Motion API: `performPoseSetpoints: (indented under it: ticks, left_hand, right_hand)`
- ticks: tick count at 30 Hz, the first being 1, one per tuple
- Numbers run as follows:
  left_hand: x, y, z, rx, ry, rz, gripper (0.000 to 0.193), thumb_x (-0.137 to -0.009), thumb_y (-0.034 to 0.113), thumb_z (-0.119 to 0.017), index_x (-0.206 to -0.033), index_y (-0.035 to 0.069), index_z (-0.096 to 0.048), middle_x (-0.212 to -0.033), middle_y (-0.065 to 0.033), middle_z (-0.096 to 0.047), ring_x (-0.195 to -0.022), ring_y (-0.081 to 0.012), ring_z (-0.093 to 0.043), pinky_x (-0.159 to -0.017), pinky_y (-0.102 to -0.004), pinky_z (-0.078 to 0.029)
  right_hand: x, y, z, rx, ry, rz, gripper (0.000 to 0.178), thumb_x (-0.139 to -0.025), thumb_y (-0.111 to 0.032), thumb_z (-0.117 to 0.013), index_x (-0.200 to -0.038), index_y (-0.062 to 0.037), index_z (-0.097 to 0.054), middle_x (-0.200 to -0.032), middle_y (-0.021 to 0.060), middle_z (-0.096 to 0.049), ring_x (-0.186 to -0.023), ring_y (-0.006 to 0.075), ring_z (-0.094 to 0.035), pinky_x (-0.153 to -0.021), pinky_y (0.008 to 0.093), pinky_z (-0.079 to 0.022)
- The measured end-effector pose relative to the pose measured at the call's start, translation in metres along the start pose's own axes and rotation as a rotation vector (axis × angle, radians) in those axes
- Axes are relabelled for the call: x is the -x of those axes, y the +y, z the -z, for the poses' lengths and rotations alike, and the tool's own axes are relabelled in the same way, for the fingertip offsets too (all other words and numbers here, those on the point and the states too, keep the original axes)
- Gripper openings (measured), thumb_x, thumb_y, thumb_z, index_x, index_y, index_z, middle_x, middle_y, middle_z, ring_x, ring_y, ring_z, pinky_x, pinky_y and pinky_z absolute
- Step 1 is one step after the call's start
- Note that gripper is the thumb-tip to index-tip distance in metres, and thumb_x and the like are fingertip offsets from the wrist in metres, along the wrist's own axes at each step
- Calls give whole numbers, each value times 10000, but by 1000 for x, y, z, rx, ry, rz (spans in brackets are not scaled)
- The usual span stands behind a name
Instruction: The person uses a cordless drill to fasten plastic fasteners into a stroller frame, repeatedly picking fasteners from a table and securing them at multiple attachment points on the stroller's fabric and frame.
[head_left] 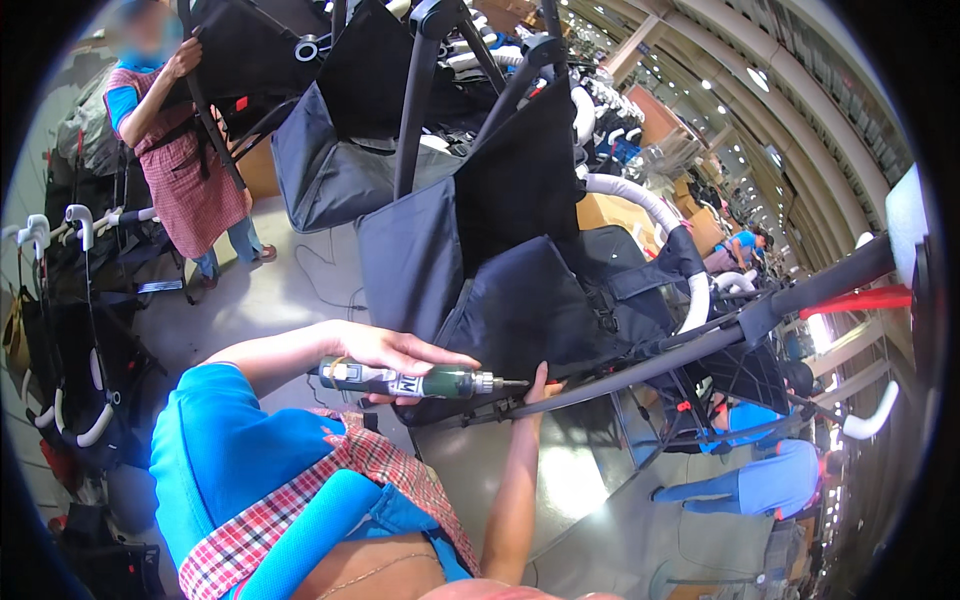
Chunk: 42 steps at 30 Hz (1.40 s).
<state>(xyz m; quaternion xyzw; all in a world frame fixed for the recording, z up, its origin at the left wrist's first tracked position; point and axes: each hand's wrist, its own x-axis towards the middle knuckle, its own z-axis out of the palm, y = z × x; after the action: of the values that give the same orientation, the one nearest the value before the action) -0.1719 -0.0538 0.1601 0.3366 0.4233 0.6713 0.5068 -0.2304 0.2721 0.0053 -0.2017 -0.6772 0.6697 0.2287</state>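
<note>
My left hand [400,352] is wrapped round a green and silver electric screwdriver [445,383], which lies nearly level. Its thin bit points right, toward the dark frame tube [610,378] of a stroller. At that tube my right hand [537,392] grips the end near the bit, thumb up and the other fingers partly hidden behind it. Whether the bit touches a screw is too small to tell. Black stroller fabric [530,300] hangs just beyond both hands, with a strap and buckle [606,318] on it.
More black fabric stroller parts [340,170] hang beyond. White curved handles [85,425] stand at left, another [690,300] at right. A co-worker in a checked apron [180,180] holds a dark tube at far left. Another person [780,480] is at right. A cable [325,265] lies on the floor.
</note>
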Motion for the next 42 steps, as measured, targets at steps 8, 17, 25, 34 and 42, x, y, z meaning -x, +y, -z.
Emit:
performPoseSetpoints:
  ticks: [8, 17, 25, 34, 42]
  left_hand:
    - [1, -4, 3, 226, -51, -9, 760, -933, 425, -563, -1525, 190, -147, -795, -105, -570, -662, -125, -581, -491, -243, -485]
    - [1, -9, 5, 145, -33, 5, 823, -910, 465, -583, -1530, 190, -117, -814, -103, -574, -646, -128, -578, -497, -245, -469]
    - [2, -12, 0, 54, 7, -59, 701, -965, 414, -510, -1526, 205, -146, -802, -107, -564, -673, -130, -579, -488, -244, -476]
    - [0, -11, 10, 112, -74, 12, 743, -949, 452, -520, -1527, 202, -126, -779, -93, -571, -545, -108, -571, -458, -214, -466]
    - [0, -14, 15, 188, -97, 16, 677, -976, 378, -502, -1525, 213, -142, -774, -109, -586, -545, -137, -580, -459, -236, -473]
  right_hand:
    - [9, -8, 5, -59, -88, 124, 852, -865, -411, -668, -1480, -53, -198, -1459, 135, -325, -1281, 256, -399, -1062, 368, -341]
    - [6, -2, 11, -132, -175, 57, 821, -890, -417, -631, -1488, -65, -192, -1479, 127, -320, -1317, 257, -368, -1083, 365, -301]
    - [11, -14, 6, -106, -116, 48, 801, -884, -407, -642, -1470, -54, -227, -1445, 139, -358, -1262, 258, -427, -1044, 366, -361]
    - [21, -21, 0, -191, -103, 56, 757, -885, -372, -646, -1450, -51, -259, -1426, 136, -374, -1234, 248, -440, -1037, 358, -362]
    - [2, -3, 5, -110, -100, 66, 839, -877, -392, -652, -1464, 7, -205, -1414, 184, -382, -1225, 270, -452, -1028, 363, -384]
